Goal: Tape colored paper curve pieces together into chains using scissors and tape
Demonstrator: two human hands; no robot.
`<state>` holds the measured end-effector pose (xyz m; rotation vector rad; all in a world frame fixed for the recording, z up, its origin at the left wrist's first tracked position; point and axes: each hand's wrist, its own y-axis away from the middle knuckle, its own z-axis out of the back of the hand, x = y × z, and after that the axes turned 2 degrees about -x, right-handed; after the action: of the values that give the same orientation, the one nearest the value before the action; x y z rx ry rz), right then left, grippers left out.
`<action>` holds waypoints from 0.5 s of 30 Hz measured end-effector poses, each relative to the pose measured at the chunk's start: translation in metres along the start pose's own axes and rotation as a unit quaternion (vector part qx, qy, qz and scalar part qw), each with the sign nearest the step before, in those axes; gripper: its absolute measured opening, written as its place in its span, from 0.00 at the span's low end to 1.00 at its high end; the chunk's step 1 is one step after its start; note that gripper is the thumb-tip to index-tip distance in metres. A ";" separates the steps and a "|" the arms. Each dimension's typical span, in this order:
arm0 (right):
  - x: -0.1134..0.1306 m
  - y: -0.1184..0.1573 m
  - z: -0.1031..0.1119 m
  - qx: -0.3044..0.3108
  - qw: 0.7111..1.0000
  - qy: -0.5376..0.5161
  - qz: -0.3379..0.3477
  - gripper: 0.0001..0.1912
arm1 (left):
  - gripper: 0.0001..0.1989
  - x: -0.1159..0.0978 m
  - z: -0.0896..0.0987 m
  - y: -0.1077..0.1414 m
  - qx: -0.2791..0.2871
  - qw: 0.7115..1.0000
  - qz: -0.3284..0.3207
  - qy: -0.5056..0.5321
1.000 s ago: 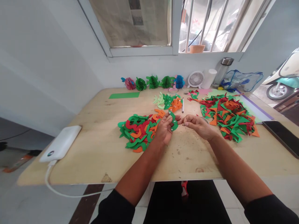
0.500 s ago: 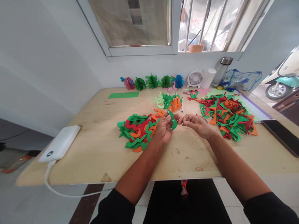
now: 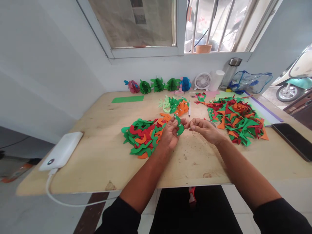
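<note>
— Bright or dim?
— Fairly bright; washed nearly white at the barred window (image 3: 212, 24), greyer along the left wall (image 3: 51, 55).
— Shadowed anywhere?
— Only softly on the table (image 3: 97, 136), more dimly beneath.
— And sharp?
— Soft in fine detail, tilted and stretched toward the edges.

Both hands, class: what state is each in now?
Left hand: holding a green paper cutout.
Right hand: pinched closed; whether it holds anything cannot be told.

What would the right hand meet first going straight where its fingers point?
Most likely the green cut-out in the left hand, or possibly that hand's fingertips; the right hand is so close that depth is unclear.
</note>
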<state>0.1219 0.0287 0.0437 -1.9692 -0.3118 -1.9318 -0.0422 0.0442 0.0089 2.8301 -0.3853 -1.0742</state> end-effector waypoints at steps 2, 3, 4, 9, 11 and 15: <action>0.000 0.000 0.000 -0.002 1.000 -0.001 -0.001 0.14 | 0.15 0.000 0.000 0.000 -0.001 1.000 0.000 -0.002; -0.001 0.000 0.000 -0.002 1.000 -0.002 -0.001 0.14 | 0.15 0.000 0.000 0.000 -0.001 1.000 0.000 -0.004; -0.001 0.000 0.000 -0.002 1.000 -0.002 -0.001 0.13 | 0.15 0.000 0.000 0.000 0.000 1.000 -0.002 -0.006; -0.002 -0.001 -0.001 -0.003 1.000 0.010 0.001 0.14 | 0.17 0.002 0.000 -0.003 0.004 0.999 -0.030 -0.041; -0.001 -0.001 -0.002 -0.002 1.000 0.015 0.005 0.14 | 0.19 0.002 -0.001 -0.003 -0.004 0.998 -0.035 -0.061; -0.001 -0.001 -0.002 0.005 1.000 0.014 0.003 0.13 | 0.21 0.004 -0.003 -0.002 -0.028 0.996 -0.032 -0.078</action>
<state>0.1194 0.0291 0.0434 -1.9336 -0.3057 -1.9481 -0.0370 0.0449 0.0088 2.7353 -0.2719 -1.3031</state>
